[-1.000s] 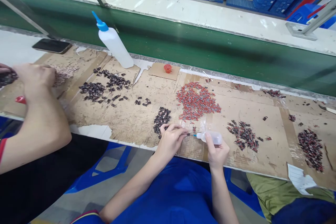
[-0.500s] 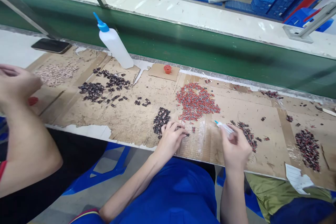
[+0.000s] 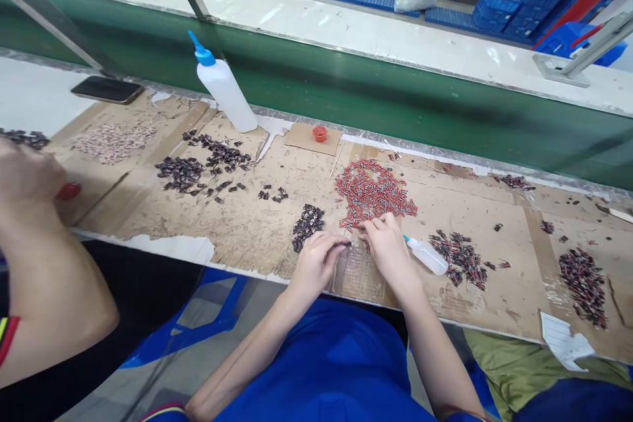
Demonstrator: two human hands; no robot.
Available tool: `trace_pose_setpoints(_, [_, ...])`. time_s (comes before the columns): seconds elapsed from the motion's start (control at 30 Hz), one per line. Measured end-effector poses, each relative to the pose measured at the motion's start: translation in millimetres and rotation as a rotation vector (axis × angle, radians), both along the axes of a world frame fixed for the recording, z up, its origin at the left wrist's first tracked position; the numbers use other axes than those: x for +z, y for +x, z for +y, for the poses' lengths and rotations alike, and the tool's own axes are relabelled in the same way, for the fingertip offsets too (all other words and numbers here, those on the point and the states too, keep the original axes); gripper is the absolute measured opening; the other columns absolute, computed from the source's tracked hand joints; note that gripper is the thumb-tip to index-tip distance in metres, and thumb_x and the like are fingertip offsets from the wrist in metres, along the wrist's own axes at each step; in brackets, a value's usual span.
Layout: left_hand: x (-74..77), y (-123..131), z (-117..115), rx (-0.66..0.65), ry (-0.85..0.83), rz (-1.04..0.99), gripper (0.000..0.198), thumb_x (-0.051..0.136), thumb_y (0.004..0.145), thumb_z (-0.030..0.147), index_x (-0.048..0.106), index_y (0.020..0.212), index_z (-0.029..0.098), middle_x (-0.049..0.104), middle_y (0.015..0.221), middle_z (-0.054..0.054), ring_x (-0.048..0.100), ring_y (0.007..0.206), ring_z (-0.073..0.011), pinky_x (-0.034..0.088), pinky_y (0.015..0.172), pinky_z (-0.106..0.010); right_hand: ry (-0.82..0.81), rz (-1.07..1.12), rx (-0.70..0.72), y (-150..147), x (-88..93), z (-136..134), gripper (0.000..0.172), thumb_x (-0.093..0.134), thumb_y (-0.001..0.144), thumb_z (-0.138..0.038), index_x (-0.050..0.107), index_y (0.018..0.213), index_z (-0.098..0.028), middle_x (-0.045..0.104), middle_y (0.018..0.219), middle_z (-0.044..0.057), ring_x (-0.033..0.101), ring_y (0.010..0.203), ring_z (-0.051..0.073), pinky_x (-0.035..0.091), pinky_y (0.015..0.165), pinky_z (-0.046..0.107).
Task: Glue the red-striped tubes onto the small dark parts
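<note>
Near the front edge of the tabletop [image 3: 185, 248], the left hand [image 3: 316, 258] pinches a black part [image 3: 347, 244] in its grip, while red pins [image 3: 373, 184] lie farward of the nearer right hand [image 3: 388, 247], whose grip I cannot tell.

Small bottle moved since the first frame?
Yes. The small bottle went right, toward the black-and-red pile, now lying beside it, out of the right hand.

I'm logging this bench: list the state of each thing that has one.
Left hand: pinching a small black part
Right hand: fingertips at the red pieces
Red pieces: loosely heaped
Small bottle: lying on its side
Large bottle: upright, nozzle on
Phone: flat, screen dark
Red cup: open
</note>
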State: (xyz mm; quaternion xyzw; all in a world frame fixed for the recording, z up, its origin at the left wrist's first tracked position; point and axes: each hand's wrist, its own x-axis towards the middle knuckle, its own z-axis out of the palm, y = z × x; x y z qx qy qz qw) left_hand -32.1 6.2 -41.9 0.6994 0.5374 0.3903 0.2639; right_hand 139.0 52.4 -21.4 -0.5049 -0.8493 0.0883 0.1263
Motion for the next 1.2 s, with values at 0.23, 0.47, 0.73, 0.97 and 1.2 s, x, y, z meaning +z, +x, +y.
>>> trace_pose_setpoints(0.23, [4.6,4,0,0.086,0.023,-0.103,0.015,0.054,0.089,0.018,0.069,0.090,0.023,0.072,0.088,-0.005,0.061,0.091,-0.0204,0.053,0.083,-0.035,0.036,-0.156,-0.036,-6,-2.6,-9,0.019,0.048,0.092,-0.011,0.065,0.087,-0.018,0.061,0.085,0.012,0.046,0.089,0.027,0.044,0.075,0.037])
trace_pose_setpoints(0.47, [6.5,4,-1,0.111,-0.048,-0.193,0.015,0.056,0.086,0.016,0.070,0.091,0.022,0.071,0.091,-0.005,0.065,0.090,-0.0187,0.054,0.085,-0.034,0.070,0.093,-0.073,-2,2.6,-13,0.021,0.045,0.094,-0.014,0.065,0.089,-0.016,0.066,0.091,0.012,0.051,0.091,0.026,0.047,0.077,0.038])
trace_pose_setpoints(0.73, [8.7,15,-1,0.082,-0.090,-0.278,0.017,0.059,0.086,0.021,0.073,0.096,0.023,0.074,0.095,-0.006,0.067,0.092,-0.0199,0.055,0.086,-0.036,-0.137,0.894,-0.378,-1,16.8,-31,0.016,0.062,0.085,-0.033,0.073,0.085,-0.022,0.075,0.084,0.005,0.067,0.081,0.021,0.054,0.072,0.035])
trace_pose_setpoints(0.97, [19.3,26,-4,0.061,-0.046,-0.284,0.015,0.060,0.086,0.019,0.073,0.093,0.022,0.073,0.090,-0.005,0.066,0.089,-0.0186,0.055,0.084,-0.033,-0.390,1.371,-0.625,-20,11.7,-44,0.022,0.073,0.071,-0.039,0.068,0.077,-0.019,0.076,0.077,0.006,0.072,0.076,0.021,0.056,0.082,0.039])
trace_pose_setpoints(1.2, [24.5,31,-6,0.068,-0.034,-0.283,0.012,0.062,0.085,0.019,0.073,0.091,0.021,0.073,0.089,-0.006,0.065,0.090,-0.0186,0.055,0.086,-0.034,-0.505,1.537,-0.646,-24,8.4,-47,0.029,0.078,0.064,-0.043,0.062,0.070,-0.019,0.076,0.079,0.007,0.072,0.078,0.021,0.057,0.082,0.039])
